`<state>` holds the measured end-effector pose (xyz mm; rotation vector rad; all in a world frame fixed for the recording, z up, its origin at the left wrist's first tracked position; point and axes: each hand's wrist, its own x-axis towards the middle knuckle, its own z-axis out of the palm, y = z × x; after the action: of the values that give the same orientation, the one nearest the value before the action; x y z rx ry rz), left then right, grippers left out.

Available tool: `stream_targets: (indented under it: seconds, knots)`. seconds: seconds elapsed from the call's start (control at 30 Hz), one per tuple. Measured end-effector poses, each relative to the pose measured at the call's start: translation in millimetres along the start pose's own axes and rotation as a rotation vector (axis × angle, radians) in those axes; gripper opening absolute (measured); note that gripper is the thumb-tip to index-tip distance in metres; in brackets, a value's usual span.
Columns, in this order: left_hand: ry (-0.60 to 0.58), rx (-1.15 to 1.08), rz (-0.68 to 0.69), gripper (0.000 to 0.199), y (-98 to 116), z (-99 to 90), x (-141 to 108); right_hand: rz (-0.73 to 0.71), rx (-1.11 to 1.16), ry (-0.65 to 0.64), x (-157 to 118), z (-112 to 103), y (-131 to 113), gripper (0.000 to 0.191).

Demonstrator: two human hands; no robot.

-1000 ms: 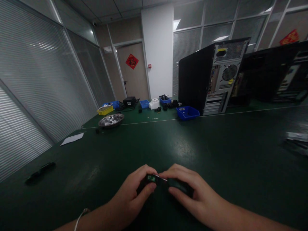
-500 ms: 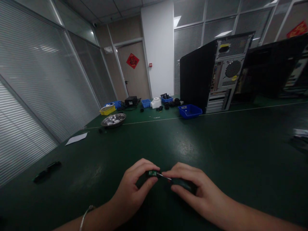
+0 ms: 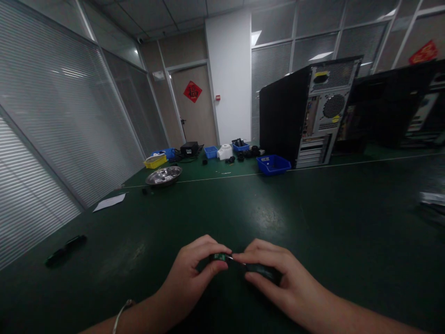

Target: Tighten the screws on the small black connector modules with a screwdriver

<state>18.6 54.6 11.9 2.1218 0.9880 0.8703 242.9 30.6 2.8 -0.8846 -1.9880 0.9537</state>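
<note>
A small dark part with a green circuit board [image 3: 219, 256] is pinched between the thumb and fingers of my left hand [image 3: 194, 266]. My right hand [image 3: 278, 269] is wrapped round the dark handle of a screwdriver-like tool [image 3: 263, 270]. The tool's thin metal shaft points left and its tip meets the right end of the small part. My right index finger lies along the shaft. Both hands are low in the middle of the view, just over the green table [image 3: 208, 208].
On the left lie a dark green-and-black tool [image 3: 65, 250] and a white paper [image 3: 110, 202]. Farther back are a metal dish [image 3: 163, 176], a yellow tray [image 3: 155, 161], a blue tray [image 3: 273, 165] and a black computer tower [image 3: 285, 116]. A silvery item [image 3: 432, 199] lies at far right.
The view has tilted slightly, so the background sits a little lower. My right index finger has slid closer to the small part, covering more of the shaft. Both grips are kept.
</note>
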Motion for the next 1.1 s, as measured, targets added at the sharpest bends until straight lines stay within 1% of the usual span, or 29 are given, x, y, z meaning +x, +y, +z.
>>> stream_targets:
  seconds: [0.23, 0.53, 0.7, 0.9, 1.1]
  knots:
    - [0.022, -0.079, -0.024, 0.015, -1.7, 1.3, -0.1, -0.003, 0.044, -0.012, 2.3, -0.6, -1.2, 0.033]
    - [0.026, -0.044, 0.02, 0.015, 0.5, 2.4, -1.0, 0.005, 0.043, -0.027, 3.0, -1.3, -3.5, 0.032]
    - [0.019, -0.081, 0.012, 0.015, 0.7, 1.1, 0.1, -0.006, 0.049, -0.012, 1.7, 0.0, -2.0, 0.031]
    - [0.025, -0.126, 0.004, 0.015, -2.2, 2.1, 1.2, -0.006, 0.05, -0.029, 1.9, -0.4, -1.3, 0.035]
    - [0.019, -0.161, -0.008, 0.015, -5.0, 3.3, -1.2, 0.009, 0.04, -0.028, 2.3, 0.7, -0.9, 0.033]
